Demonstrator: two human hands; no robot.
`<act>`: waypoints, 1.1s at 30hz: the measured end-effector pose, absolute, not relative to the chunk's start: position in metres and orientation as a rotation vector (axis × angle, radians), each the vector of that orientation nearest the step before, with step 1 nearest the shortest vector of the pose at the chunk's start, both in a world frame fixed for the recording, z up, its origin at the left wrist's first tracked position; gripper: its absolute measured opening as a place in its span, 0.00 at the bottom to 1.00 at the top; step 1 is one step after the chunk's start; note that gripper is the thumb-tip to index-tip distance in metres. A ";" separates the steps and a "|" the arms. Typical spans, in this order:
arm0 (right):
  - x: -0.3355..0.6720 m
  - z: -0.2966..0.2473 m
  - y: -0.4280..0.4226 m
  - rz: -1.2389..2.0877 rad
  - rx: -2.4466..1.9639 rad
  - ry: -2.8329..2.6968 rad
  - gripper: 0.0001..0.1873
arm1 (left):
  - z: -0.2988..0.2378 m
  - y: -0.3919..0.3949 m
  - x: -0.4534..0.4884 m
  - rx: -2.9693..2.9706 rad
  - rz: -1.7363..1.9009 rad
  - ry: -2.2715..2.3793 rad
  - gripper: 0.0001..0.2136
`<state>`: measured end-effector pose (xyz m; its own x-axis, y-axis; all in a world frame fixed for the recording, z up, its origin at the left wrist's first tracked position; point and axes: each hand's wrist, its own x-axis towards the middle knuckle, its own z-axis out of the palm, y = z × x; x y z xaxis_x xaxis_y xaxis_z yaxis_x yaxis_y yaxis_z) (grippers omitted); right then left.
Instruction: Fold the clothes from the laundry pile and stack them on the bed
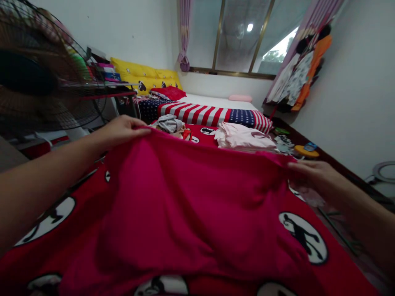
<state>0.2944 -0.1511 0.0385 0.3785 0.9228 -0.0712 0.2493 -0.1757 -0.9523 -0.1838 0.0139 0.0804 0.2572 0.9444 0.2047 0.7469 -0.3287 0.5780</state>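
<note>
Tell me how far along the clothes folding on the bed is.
Looks done: a pale pink garment lies folded farther up the bed. In hand: the left hand and right hand grip the magenta garment, spread flat, not yet folded. Left: a crumpled grey garment.

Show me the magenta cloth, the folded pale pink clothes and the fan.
magenta cloth [185, 197], head view, middle of the spread fabric.
folded pale pink clothes [243, 137], head view, top of the pile.
fan [46, 102], head view, wire guard.
</note>
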 end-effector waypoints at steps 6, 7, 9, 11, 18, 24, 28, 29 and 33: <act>0.285 0.021 -0.090 0.560 -1.440 -0.953 0.26 | 0.064 0.060 -0.132 2.444 1.299 1.723 0.32; 0.285 0.011 -0.096 0.540 -1.471 -0.975 0.26 | 0.053 0.054 -0.126 2.471 1.283 1.703 0.29; 0.288 -0.011 -0.119 0.487 -1.562 -1.081 0.24 | 0.027 0.030 -0.117 2.553 1.186 1.578 0.21; 0.294 -0.033 -0.149 0.425 -1.679 -1.230 0.23 | 0.002 -0.004 -0.113 2.647 1.022 1.313 0.14; 0.333 -0.085 -0.224 0.492 -1.873 -1.572 0.34 | -0.038 -0.109 -0.137 2.464 0.543 1.091 0.13; 0.315 -0.096 -0.233 0.172 -1.843 -1.959 0.38 | -0.046 -0.133 -0.169 2.609 0.203 1.186 0.12; 0.284 -0.082 -0.220 0.261 -1.732 -1.851 0.20 | -0.050 -0.133 -0.188 2.671 0.150 1.272 0.09; 0.279 -0.078 -0.217 0.288 -1.728 -1.779 0.18 | -0.051 -0.134 -0.194 2.678 0.137 1.286 0.10; 0.282 -0.068 -0.217 0.344 -1.837 -1.399 0.15 | -0.052 -0.135 -0.222 2.669 0.052 1.350 0.19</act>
